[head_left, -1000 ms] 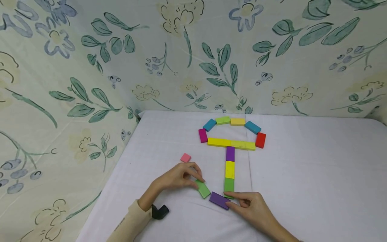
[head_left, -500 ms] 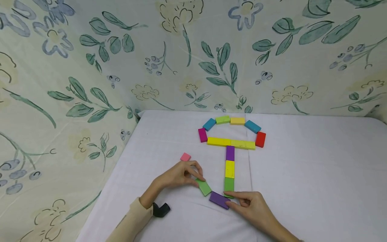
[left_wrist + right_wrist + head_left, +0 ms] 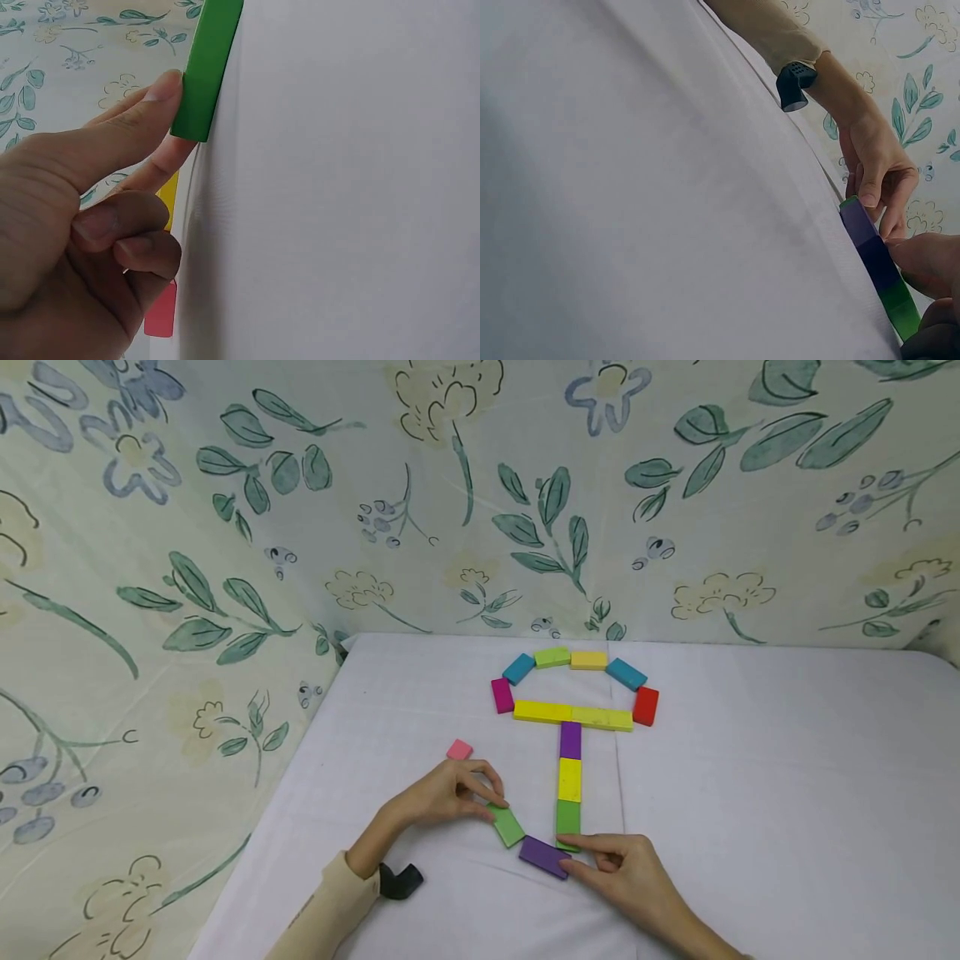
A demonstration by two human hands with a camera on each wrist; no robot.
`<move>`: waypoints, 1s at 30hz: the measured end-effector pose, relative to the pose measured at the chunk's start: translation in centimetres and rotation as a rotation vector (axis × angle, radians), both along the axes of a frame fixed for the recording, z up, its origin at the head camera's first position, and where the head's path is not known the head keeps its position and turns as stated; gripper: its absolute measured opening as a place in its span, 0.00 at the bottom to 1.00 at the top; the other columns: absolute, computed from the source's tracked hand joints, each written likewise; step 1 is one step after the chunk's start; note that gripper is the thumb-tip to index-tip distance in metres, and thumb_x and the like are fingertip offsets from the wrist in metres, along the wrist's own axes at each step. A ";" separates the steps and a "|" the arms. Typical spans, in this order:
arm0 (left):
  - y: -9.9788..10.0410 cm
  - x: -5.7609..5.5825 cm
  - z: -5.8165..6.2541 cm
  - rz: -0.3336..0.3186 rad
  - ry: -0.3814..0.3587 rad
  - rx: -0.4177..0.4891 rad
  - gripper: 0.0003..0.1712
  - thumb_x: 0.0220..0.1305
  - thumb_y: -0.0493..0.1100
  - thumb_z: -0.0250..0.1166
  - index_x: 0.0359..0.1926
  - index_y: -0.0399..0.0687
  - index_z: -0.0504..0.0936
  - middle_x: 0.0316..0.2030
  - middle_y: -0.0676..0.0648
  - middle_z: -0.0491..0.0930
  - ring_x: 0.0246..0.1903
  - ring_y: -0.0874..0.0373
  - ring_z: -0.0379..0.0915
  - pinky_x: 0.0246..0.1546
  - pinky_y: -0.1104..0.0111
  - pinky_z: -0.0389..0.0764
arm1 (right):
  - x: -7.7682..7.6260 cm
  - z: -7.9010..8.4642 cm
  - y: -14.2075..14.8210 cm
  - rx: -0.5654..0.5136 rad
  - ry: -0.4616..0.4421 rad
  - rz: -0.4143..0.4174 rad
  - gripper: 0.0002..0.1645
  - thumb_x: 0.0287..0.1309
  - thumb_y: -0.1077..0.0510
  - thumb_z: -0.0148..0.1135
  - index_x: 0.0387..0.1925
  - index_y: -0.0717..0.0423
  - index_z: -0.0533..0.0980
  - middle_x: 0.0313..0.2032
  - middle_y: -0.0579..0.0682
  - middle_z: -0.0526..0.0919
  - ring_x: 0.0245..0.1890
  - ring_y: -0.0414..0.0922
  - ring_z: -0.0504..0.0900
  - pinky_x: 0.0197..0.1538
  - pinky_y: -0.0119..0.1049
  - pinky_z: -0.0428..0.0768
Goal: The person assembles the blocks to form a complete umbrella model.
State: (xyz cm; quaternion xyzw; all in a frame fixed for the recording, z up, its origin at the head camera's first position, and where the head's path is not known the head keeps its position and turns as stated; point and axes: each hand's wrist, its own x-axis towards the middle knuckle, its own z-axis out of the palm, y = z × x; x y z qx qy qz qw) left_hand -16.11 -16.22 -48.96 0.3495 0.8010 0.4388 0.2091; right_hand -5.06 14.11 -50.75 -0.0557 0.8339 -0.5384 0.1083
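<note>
My left hand (image 3: 450, 795) pinches the upper end of a light green block (image 3: 509, 828) between thumb and index finger. In the left wrist view that green block (image 3: 210, 71) is held at its end. The lower right corner of the green block meets a slanted purple block (image 3: 543, 857). At this block's right end, my right hand (image 3: 637, 877) has its thumb on the near edge and its index fingertip on the far side, beside a darker green block (image 3: 568, 820). The right wrist view shows the purple block (image 3: 861, 231) close to the right thumb.
Above the darker green block run a yellow block (image 3: 570, 779) and a purple one (image 3: 571, 740), up to two long yellow blocks (image 3: 543, 712). Several coloured blocks arch over these, ending in a red block (image 3: 647, 706). A pink block (image 3: 460, 749) lies behind the left hand.
The light green block has shifted slightly right and up with my left hand, closing the gap to the purple block. My right hand has stayed in place.
</note>
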 end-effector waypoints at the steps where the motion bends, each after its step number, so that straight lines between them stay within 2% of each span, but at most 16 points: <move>1: 0.0 0.0 0.0 -0.001 0.001 0.003 0.13 0.59 0.41 0.77 0.47 0.50 0.93 0.46 0.52 0.84 0.40 0.60 0.74 0.32 0.79 0.67 | 0.0 0.0 0.0 0.002 -0.004 -0.001 0.16 0.50 0.50 0.82 0.43 0.38 0.90 0.12 0.38 0.58 0.14 0.30 0.54 0.20 0.25 0.55; 15: 0.0 0.0 -0.1 0.017 -0.022 0.022 0.13 0.58 0.40 0.78 0.46 0.49 0.93 0.45 0.51 0.85 0.43 0.60 0.76 0.31 0.80 0.68 | 0.0 0.1 0.0 0.000 -0.051 -0.002 0.15 0.50 0.50 0.82 0.42 0.39 0.91 0.12 0.40 0.58 0.14 0.31 0.54 0.20 0.24 0.54; 21: -0.1 0.0 -0.1 0.014 0.007 0.021 0.13 0.57 0.41 0.78 0.45 0.51 0.93 0.45 0.52 0.85 0.34 0.60 0.71 0.30 0.79 0.65 | 0.0 0.3 -0.1 0.002 -0.060 -0.007 0.15 0.49 0.50 0.82 0.42 0.39 0.91 0.12 0.40 0.57 0.14 0.31 0.53 0.20 0.24 0.54; 24: -0.2 -0.1 0.1 0.027 0.046 0.036 0.14 0.58 0.42 0.78 0.46 0.52 0.93 0.47 0.53 0.84 0.28 0.60 0.67 0.29 0.78 0.63 | 0.0 0.4 -0.1 0.003 -0.069 -0.011 0.15 0.49 0.50 0.82 0.42 0.40 0.91 0.12 0.40 0.58 0.14 0.31 0.54 0.20 0.24 0.54; 27: -0.7 -0.3 0.5 0.112 0.106 0.073 0.15 0.59 0.43 0.78 0.48 0.49 0.92 0.48 0.52 0.83 0.27 0.58 0.65 0.28 0.77 0.64 | 0.0 0.5 -0.2 0.000 -0.082 -0.014 0.15 0.50 0.51 0.82 0.42 0.41 0.91 0.12 0.41 0.58 0.14 0.31 0.54 0.20 0.24 0.54; 30: -1.8 -0.7 1.0 0.279 0.180 0.095 0.16 0.59 0.40 0.78 0.49 0.46 0.92 0.48 0.49 0.83 0.26 0.58 0.66 0.28 0.76 0.65 | 0.0 0.4 -0.2 -0.002 -0.095 -0.015 0.16 0.50 0.51 0.82 0.42 0.41 0.91 0.12 0.41 0.58 0.14 0.32 0.54 0.20 0.24 0.53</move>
